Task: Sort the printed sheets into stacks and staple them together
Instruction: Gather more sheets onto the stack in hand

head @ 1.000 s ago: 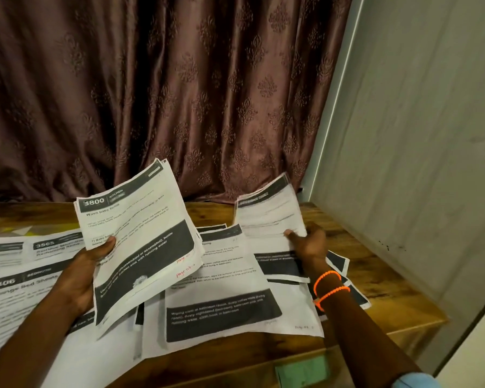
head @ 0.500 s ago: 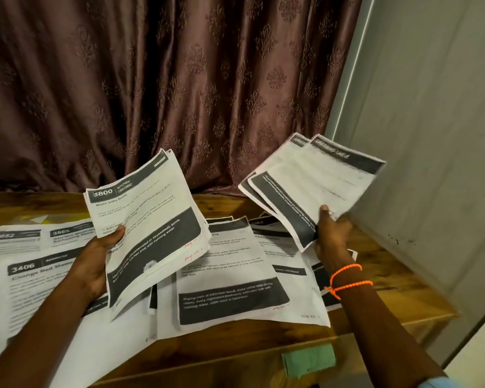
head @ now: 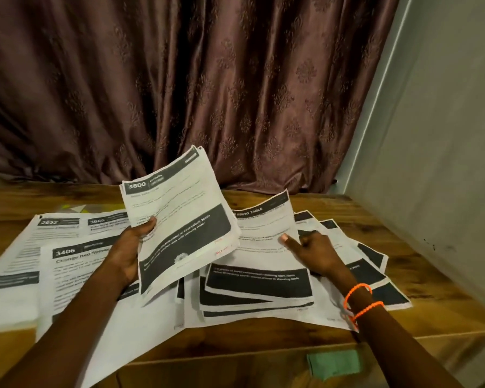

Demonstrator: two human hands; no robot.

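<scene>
Wooden table [head: 333, 217] covered in printed sheets [head: 67, 264] — left hand [head: 129, 250] pinches the 3800 stack [head: 179, 228] raised above them, thumb on top; right hand [head: 317, 254] rests on the dressing-table sheet [head: 263, 247] — index extended, other fingers curled

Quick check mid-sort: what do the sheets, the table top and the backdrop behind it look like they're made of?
Sheets in the left hand, numbered 3800: thin matte office paper, by the look; they bend and curl at the edges.
Table: wood or wood-look laminate, brown grain with a slight sheen; which one I cannot tell.
Curtain: woven fabric, satin-like sheen, hanging in folds with a raised floral pattern.
</scene>
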